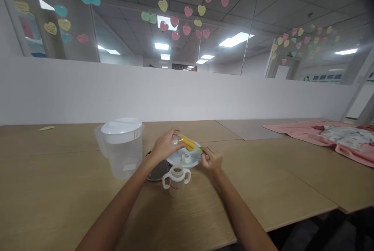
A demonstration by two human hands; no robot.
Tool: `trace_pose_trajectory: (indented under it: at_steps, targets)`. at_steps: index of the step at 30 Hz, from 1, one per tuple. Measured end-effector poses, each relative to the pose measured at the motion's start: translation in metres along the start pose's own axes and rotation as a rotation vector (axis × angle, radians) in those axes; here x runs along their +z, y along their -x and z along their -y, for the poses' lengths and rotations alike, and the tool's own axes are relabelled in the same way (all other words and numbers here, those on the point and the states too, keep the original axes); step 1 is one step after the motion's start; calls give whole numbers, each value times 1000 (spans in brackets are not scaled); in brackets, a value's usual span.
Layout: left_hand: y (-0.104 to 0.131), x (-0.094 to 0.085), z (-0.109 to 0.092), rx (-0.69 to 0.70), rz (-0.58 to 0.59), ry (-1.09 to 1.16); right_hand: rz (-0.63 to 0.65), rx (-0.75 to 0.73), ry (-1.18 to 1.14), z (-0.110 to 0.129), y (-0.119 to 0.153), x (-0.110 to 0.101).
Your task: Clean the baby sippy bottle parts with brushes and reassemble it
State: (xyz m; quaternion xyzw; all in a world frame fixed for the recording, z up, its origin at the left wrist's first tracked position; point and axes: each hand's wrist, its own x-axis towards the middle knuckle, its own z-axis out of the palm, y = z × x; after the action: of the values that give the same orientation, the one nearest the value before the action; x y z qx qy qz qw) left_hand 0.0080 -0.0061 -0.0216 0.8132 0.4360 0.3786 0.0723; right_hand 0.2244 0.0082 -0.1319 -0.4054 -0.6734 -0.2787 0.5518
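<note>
My left hand [164, 146] is closed around a small clear cup or cap [176, 140]. In my right hand [212, 160] is the thin green handle of a yellow sponge bottle brush [188, 143]. The brush head points left, its end at or inside the clear piece's mouth; exactly how deep I cannot tell. Below them lies a white plate [172, 160] with a small white bottle part [186, 158] on it. Nearer to me stands an uncapped baby bottle [177, 183] with two white handles, upright on the table.
A lidded translucent pitcher [124, 157] stands on the left. A dark round lid or dish [157, 173] lies partly behind my left wrist. Pink cloth [304, 128] with patterned fabric spreads at the far right of the wooden table [263, 173]. A low white wall [175, 95] runs behind.
</note>
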Motion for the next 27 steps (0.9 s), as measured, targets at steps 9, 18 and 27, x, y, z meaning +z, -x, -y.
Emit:
trace_pose_trajectory:
  at_steps: [9, 18, 27]
  targets:
    - [4, 1, 9, -138, 275, 245, -80, -253, 149, 13, -4, -10]
    - [5, -16, 37, -150, 88, -621, -89, -86, 252, 1, -6, -11]
    - [4, 6, 79, -251, 285, -484, 9, 30, 244, -7, 4, -2]
